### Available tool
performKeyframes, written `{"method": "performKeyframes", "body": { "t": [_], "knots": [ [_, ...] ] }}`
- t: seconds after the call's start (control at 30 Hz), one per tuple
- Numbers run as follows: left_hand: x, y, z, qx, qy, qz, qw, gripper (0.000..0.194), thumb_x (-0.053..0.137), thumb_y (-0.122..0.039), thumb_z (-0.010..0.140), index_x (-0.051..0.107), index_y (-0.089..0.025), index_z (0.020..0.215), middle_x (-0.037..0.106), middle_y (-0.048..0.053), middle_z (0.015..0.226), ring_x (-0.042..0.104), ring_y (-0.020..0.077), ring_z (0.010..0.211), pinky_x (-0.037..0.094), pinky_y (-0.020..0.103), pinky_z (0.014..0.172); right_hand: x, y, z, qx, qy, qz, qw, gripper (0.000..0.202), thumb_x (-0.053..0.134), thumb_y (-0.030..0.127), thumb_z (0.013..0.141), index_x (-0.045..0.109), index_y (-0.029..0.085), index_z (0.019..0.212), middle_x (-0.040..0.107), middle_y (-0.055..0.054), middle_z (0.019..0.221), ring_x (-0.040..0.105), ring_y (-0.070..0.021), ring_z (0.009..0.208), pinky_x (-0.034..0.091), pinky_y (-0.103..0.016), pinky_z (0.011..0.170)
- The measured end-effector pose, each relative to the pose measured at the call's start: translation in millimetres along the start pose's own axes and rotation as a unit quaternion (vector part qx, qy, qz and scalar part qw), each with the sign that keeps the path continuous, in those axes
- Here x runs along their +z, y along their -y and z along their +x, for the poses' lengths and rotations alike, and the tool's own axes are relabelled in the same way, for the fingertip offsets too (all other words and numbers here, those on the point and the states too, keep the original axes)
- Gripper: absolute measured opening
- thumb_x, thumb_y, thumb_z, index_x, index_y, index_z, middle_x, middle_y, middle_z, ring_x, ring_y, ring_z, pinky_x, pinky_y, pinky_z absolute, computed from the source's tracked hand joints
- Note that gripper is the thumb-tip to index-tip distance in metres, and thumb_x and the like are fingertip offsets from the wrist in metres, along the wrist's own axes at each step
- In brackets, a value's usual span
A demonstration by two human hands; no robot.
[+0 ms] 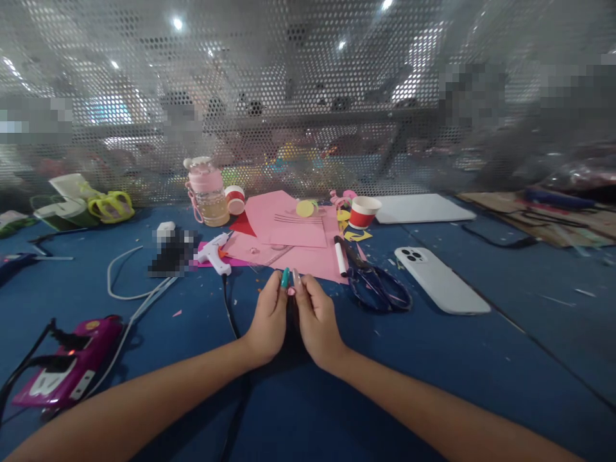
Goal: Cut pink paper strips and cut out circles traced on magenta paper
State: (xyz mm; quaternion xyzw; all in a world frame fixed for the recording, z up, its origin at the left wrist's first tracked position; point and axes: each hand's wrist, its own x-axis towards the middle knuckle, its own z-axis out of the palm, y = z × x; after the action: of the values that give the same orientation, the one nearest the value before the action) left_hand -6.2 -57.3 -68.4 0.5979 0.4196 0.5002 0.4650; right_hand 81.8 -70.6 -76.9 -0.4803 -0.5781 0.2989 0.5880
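Note:
My left hand (269,316) and my right hand (317,319) are close together above the blue table, fingers curled and thumbs upright side by side. Pinched between the fingertips of both is a small pink piece (291,292). Just beyond them lie pink paper sheets (308,260). A white glue gun (215,255) rests to the left of the sheets, its black cord running toward me. On the right are a black-capped white marker (341,258) and scissors with dark blue handles (378,290).
Farther back stand a pink-lidded bottle (209,196), a red and white cup (364,212) and another cup (235,200) on its side. At right lies a white phone (443,282); at left, a purple power strip (72,362) with cables. A perforated metal screen (289,83) rises behind.

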Motion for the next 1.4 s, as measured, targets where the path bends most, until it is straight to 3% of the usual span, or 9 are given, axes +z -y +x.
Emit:
{"method": "performKeyframes", "body": {
  "t": [0.2, 0.37, 0.53, 0.9, 1.17, 1.4],
  "knots": [
    [-1.7, 2.5, 4.0, 0.013, 0.006, 0.011, 1.0, 0.016, 0.042, -0.027, 0.084, 0.047, -0.019, 0.071, 0.046, -0.002, 0.065, 0.041, 0.012, 0.062, 0.033, 0.024, 0.061, 0.3, -1.2, 2.8, -0.018, -0.004, -0.016, 1.0, 0.025, 0.035, 0.03, 0.086, 0.034, 0.021, 0.063, 0.035, 0.006, 0.053, 0.032, -0.0087, 0.046, 0.027, -0.021, 0.045],
    [-4.8, -2.6, 11.3, 0.045, -0.045, 0.138, 0.988, 0.019, 0.044, -0.021, 0.08, 0.043, -0.019, 0.062, 0.043, -0.003, 0.056, 0.038, 0.0114, 0.054, 0.028, 0.025, 0.056, -5.3, -4.2, 12.8, 0.0, -0.015, -0.045, 0.999, 0.03, 0.034, 0.034, 0.088, 0.032, 0.021, 0.061, 0.03, 0.007, 0.05, 0.03, -0.0083, 0.044, 0.026, -0.022, 0.045],
    [-4.9, -3.9, 8.7, 0.084, -0.059, 0.203, 0.974, 0.021, 0.042, -0.016, 0.08, 0.039, -0.02, 0.06, 0.042, -0.003, 0.056, 0.036, 0.0117, 0.054, 0.025, 0.026, 0.056, -8.6, -3.1, 14.0, -0.04, 0.027, -0.098, 0.994, 0.029, 0.034, 0.035, 0.088, 0.037, 0.021, 0.063, 0.033, 0.007, 0.048, 0.033, -0.0085, 0.043, 0.025, -0.022, 0.045],
    [-4.6, 4.3, 10.6, 0.007, -0.001, 0.086, 0.996, 0.021, 0.035, -0.029, 0.086, 0.041, -0.019, 0.068, 0.041, -0.003, 0.061, 0.035, 0.0107, 0.056, 0.028, 0.025, 0.055, -4.8, -1.0, 12.4, -0.021, 0.005, -0.088, 0.996, 0.028, 0.034, 0.032, 0.088, 0.035, 0.021, 0.063, 0.035, 0.006, 0.049, 0.033, -0.0091, 0.044, 0.026, -0.022, 0.045],
    [-6.3, 5.0, 8.8, 0.016, 0.018, 0.083, 0.996, 0.018, 0.034, -0.027, 0.085, 0.038, -0.019, 0.069, 0.041, -0.002, 0.066, 0.035, 0.011, 0.061, 0.03, 0.025, 0.058, -1.7, -3.3, 9.7, -0.009, 0.019, -0.036, 0.999, 0.028, 0.032, 0.034, 0.088, 0.033, 0.021, 0.063, 0.033, 0.006, 0.051, 0.032, -0.0085, 0.044, 0.027, -0.021, 0.043],
    [-6.0, 2.2, 6.3, 0.078, 0.017, 0.146, 0.986, 0.015, 0.031, -0.021, 0.084, 0.038, -0.019, 0.071, 0.041, -0.003, 0.063, 0.036, 0.0115, 0.057, 0.03, 0.026, 0.056, -2.6, -2.2, 7.3, -0.007, 0.026, -0.015, 1.0, 0.028, 0.033, 0.034, 0.088, 0.036, 0.021, 0.063, 0.034, 0.006, 0.052, 0.032, -0.008, 0.045, 0.028, -0.02, 0.044]
  ]
}}
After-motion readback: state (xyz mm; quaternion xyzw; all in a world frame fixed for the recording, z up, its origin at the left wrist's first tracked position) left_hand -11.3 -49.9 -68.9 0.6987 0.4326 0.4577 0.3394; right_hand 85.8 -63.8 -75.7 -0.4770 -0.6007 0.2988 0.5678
